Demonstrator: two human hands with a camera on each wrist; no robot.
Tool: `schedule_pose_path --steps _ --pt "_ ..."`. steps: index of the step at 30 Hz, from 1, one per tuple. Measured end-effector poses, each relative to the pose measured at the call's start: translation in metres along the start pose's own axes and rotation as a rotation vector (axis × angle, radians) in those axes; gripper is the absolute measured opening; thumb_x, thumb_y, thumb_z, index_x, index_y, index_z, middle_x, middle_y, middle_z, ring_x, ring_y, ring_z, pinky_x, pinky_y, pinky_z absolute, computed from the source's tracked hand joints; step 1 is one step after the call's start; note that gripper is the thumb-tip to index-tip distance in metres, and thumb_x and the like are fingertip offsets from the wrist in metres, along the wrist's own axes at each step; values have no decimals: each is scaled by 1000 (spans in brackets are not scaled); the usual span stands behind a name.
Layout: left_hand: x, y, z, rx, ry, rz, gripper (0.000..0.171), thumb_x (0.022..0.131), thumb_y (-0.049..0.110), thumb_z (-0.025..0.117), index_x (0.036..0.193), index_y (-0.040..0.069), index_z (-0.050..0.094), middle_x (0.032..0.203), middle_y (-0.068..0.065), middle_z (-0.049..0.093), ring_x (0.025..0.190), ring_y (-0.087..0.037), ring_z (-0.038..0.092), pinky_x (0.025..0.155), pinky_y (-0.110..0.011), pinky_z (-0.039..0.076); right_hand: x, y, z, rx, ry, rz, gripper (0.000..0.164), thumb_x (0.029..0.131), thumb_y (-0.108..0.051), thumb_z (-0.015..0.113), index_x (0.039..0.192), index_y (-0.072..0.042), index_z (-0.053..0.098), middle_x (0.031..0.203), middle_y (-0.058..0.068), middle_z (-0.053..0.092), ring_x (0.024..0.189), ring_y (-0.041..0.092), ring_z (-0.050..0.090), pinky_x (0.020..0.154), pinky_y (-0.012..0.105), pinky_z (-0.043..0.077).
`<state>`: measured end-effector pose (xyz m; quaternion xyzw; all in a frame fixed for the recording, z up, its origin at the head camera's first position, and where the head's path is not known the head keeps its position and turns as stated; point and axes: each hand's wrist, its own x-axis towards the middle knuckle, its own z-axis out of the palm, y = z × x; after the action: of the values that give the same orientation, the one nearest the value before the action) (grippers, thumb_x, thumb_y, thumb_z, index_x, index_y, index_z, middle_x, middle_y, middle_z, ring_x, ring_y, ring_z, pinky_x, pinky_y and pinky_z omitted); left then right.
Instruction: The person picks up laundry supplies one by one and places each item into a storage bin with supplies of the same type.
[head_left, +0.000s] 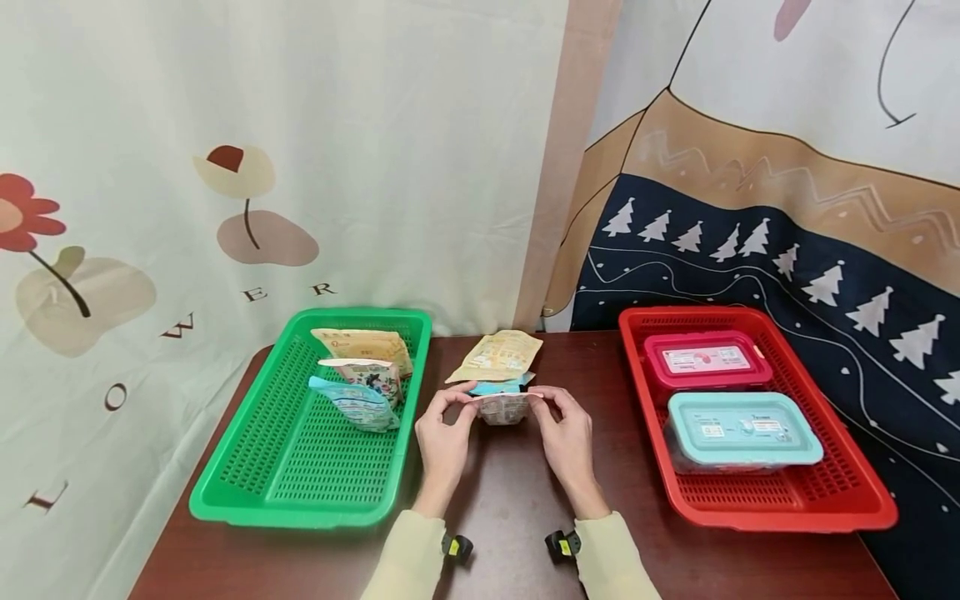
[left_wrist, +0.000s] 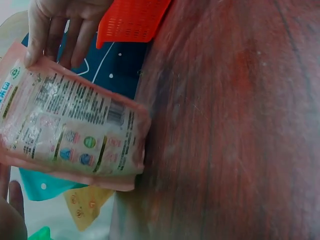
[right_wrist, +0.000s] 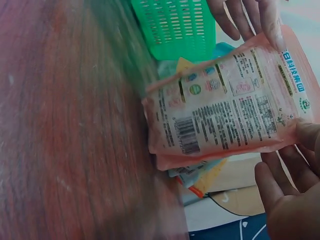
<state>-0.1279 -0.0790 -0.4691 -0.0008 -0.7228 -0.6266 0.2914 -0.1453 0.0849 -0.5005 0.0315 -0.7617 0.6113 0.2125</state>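
Note:
Both hands pinch the top corners of a pink pouch (head_left: pixel 504 408), which stands upright on its lower edge at the middle of the table. My left hand (head_left: pixel 442 437) grips its left corner and my right hand (head_left: pixel 566 437) its right corner, thumbs on the near face. Dense print and a barcode cover the face of the pouch (right_wrist: pixel 220 107) turned towards me in the right wrist view. Right behind it stands a blue pouch (head_left: pixel 498 387), mostly hidden. A yellow pouch (head_left: pixel 498 354) leans farther back.
To the left, a green basket (head_left: pixel 300 518) holds a yellow pouch (head_left: pixel 367 346), a patterned pouch (head_left: pixel 382 379) and a light blue pouch (head_left: pixel 360 407). A red basket (head_left: pixel 780 521) on the right contains a pink-lidded box (head_left: pixel 705 358) and a turquoise-lidded box (head_left: pixel 742 429). Curtains hang behind the table.

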Motion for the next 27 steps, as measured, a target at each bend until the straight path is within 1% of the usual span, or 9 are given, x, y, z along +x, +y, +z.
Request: schedule_pose_path --steps 2,5,8,10,11,13,16,21,27 --pt "-2 -1 -2 -21 -28 -20 15 84 -14 74 84 -1 67 103 -14 78 104 -30 74 84 -22 52 -2 -1 -3 -10 -12 3 6 95 -16 77 100 -14 80 99 -5 77 94 11 71 79 14 53" --pt "-5 -10 -4 -37 -51 -41 15 86 -13 75 85 -1 66 99 -15 79 99 -28 75 82 -20 53 -6 -3 -7 -27 -30 -2 6 96 -18 77 99 -15 80 97 -5 78 90 12 71 76 14 52" --pt "-8 -20 -6 -40 -56 -57 16 85 -10 78 85 0 66 93 -14 79 92 -19 76 81 -17 54 -9 -5 -11 -44 -42 -26 6 96 -17 77 97 -12 79 95 -4 77 87 12 70 75 15 52" --pt "-10 -22 -9 -47 -61 -65 17 84 -8 80 85 1 66 90 -13 79 88 -11 75 78 -17 54 -11 -6 -14 -51 -46 -41 5 95 -14 77 97 -9 79 94 -1 77 86 11 70 75 15 53" --pt "-11 -22 -9 -54 -64 -69 17 84 -6 81 85 2 66 89 -12 79 86 -8 74 77 -16 54 -12 -6 -15 -51 -49 -45 4 94 -12 77 97 -9 78 94 -1 77 86 11 69 75 15 53" --pt "-13 -21 -11 -75 -78 -64 17 85 -4 81 85 2 65 89 -11 79 86 -6 73 76 -18 55 -13 -8 -17 -49 -55 -47 4 94 -9 77 97 -8 78 93 0 77 86 10 69 74 15 53" --pt "-15 -20 -14 -97 -99 -47 16 86 -3 81 85 2 65 90 -10 79 88 -7 74 75 -19 55 -15 -11 -20 -45 -66 -37 4 93 -8 78 96 -10 78 93 -1 76 85 9 68 74 15 53" --pt "-16 -16 -18 -113 -120 -14 15 87 -3 80 86 3 66 90 -11 79 88 -9 75 66 -17 51 -16 -16 -24 -32 -74 -32 6 93 -10 79 95 -15 79 92 -1 77 84 9 68 74 15 53" --pt "-15 -8 -21 -128 -139 -21 16 87 -10 76 87 2 67 91 -13 79 88 -4 74 56 -16 45 -17 -22 -27 -17 -79 -59 4 93 -13 79 95 -17 78 92 -5 77 82 10 68 71 15 52"
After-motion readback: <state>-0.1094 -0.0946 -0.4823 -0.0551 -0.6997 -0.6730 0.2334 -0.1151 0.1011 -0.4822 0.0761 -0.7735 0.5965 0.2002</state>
